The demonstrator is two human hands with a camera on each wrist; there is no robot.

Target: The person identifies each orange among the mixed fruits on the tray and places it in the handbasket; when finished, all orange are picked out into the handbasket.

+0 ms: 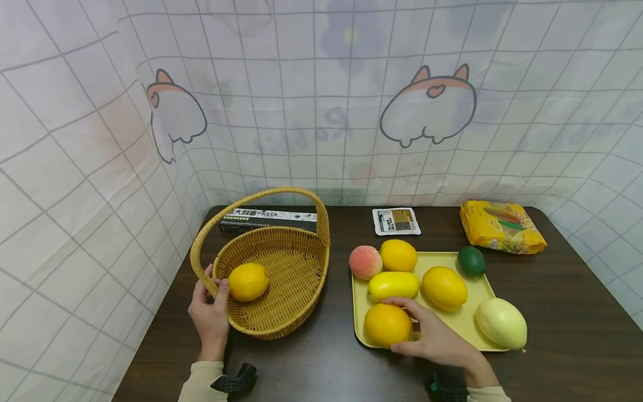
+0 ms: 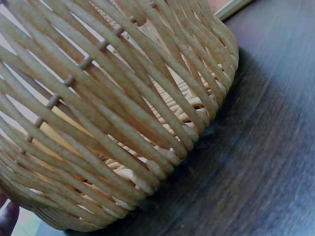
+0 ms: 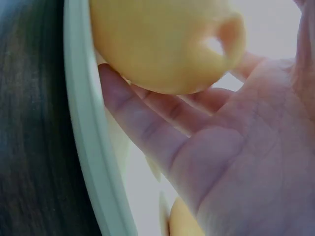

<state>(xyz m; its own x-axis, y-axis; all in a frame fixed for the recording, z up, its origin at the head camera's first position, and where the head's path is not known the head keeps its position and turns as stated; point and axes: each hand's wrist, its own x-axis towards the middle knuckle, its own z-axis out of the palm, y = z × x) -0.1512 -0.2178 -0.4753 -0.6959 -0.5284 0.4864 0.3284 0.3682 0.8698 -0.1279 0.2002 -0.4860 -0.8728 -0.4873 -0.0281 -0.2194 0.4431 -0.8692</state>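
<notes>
At the left stands a wicker basket [image 1: 281, 329] with a tall arched handle, and a lemon [image 1: 249, 282] lies inside it. My left hand [image 1: 211, 315] grips the basket's left rim at the foot of the handle. In the left wrist view the woven side of the basket [image 2: 123, 98] fills most of the picture. My right hand [image 1: 434, 338] has its thumb and fingers round an orange [image 1: 387, 325] at the near left corner of a yellow tray [image 1: 487, 293]. The right wrist view shows fingers [image 3: 142, 120] curved along the orange [image 3: 162, 49], beside the tray's rim [image 3: 81, 98].
The tray also bears a peach [image 1: 365, 262], lemons [image 1: 444, 288], a long yellow fruit [image 1: 393, 286], a green avocado-like fruit [image 1: 471, 261] and a pale pomelo-like fruit [image 1: 501, 323]. Behind are a pasta box [image 1: 266, 219], a small packet [image 1: 396, 221] and a yellow bag [image 1: 502, 226].
</notes>
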